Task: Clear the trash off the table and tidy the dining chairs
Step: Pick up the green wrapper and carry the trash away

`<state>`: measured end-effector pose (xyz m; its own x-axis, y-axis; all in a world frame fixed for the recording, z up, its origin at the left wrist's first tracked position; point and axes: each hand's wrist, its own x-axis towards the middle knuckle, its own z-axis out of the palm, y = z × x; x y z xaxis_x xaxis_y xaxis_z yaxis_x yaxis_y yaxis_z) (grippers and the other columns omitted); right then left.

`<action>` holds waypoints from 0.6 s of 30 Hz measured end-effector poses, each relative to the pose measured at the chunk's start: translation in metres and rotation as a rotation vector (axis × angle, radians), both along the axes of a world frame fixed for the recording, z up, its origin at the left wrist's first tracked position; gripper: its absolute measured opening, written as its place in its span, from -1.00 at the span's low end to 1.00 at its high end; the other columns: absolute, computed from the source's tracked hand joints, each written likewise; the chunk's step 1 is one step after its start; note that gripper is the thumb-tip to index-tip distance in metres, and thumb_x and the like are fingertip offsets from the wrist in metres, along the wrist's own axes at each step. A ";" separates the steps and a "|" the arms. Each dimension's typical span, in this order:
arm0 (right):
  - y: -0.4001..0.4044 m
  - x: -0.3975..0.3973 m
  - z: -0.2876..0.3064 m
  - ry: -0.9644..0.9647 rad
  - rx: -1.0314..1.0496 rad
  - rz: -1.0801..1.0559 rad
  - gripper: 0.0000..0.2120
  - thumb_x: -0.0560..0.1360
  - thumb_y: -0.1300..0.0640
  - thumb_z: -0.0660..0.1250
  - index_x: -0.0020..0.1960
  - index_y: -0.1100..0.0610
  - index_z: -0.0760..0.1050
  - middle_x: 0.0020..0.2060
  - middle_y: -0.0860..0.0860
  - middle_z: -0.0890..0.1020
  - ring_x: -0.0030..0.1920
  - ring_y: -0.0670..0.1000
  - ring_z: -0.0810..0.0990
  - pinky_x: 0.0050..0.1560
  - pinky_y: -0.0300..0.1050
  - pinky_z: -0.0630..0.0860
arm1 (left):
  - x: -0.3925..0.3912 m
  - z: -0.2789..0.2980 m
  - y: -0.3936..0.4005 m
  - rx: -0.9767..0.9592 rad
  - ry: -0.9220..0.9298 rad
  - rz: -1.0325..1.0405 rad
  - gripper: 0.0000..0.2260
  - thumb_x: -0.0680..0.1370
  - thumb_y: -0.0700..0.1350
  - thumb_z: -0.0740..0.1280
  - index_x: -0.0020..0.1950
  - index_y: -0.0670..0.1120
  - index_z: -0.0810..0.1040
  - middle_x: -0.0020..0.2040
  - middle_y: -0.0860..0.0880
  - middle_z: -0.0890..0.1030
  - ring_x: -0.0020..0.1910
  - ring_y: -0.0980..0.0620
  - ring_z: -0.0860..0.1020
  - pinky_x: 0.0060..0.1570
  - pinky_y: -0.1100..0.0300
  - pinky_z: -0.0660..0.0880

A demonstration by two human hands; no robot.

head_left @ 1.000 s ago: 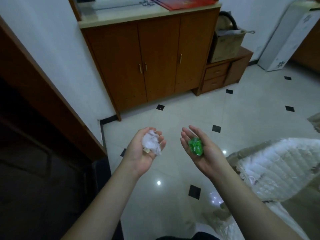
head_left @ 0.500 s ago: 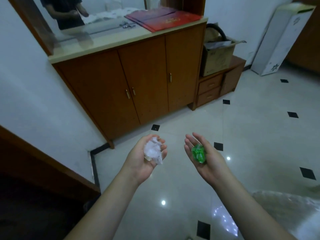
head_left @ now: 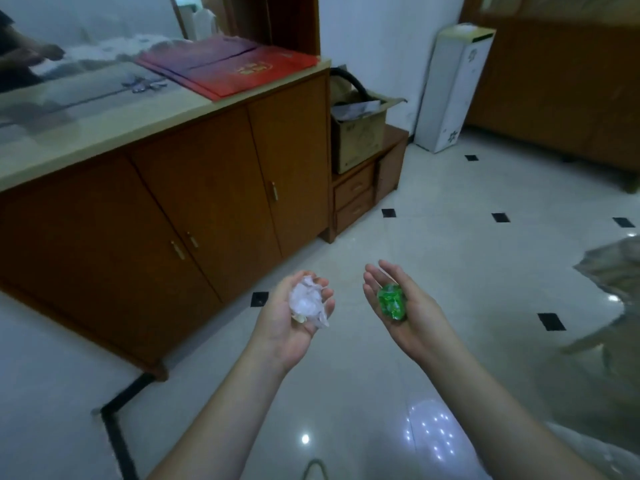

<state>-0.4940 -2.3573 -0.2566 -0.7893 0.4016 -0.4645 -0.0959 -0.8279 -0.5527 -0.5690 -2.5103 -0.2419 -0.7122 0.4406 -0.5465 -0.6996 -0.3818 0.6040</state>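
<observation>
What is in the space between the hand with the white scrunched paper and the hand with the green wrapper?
Nothing. In the head view, only shiny pale tiled floor shows far below, between the left hand cupping the crumpled white tissue and the right hand carrying the crumpled green plastic wrapper.

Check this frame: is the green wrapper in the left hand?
No, the green wrapper lies in the palm of the right hand, while the left hand holds a crumpled white tissue.

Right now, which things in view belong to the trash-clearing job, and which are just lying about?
Job:
- crumpled white tissue in left hand
- green wrapper on right hand

Lying about:
- red folders
- cardboard box
- wooden cabinet
</observation>
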 end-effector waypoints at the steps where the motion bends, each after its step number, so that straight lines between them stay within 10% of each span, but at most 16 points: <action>1: 0.005 -0.009 0.002 -0.004 0.009 -0.027 -0.79 0.57 0.17 0.31 0.14 0.25 0.55 0.04 0.17 0.68 0.03 0.07 0.68 -0.06 -0.14 0.63 | -0.013 0.002 0.008 0.003 0.001 -0.031 -0.87 0.56 -0.11 0.27 -0.12 -0.13 0.55 -0.28 -0.10 0.61 -0.29 -0.01 0.56 -0.31 0.17 0.54; 18: 0.241 0.006 -0.018 0.015 0.036 -0.608 -0.78 0.58 0.17 0.28 0.16 0.26 0.52 0.07 0.17 0.67 0.08 0.07 0.66 -0.02 -0.11 0.62 | -0.083 0.001 0.317 0.093 -0.012 -0.737 -0.78 0.59 -0.16 0.18 -0.26 -0.10 0.45 -0.34 -0.05 0.53 -0.50 0.04 0.53 -0.52 0.28 0.48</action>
<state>-0.4884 -2.1167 -0.2742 -0.4201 0.7974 -0.4333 -0.5535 -0.6035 -0.5740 -0.6522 -2.1935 -0.2405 -0.2088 0.8466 -0.4896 -0.8003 0.1398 0.5831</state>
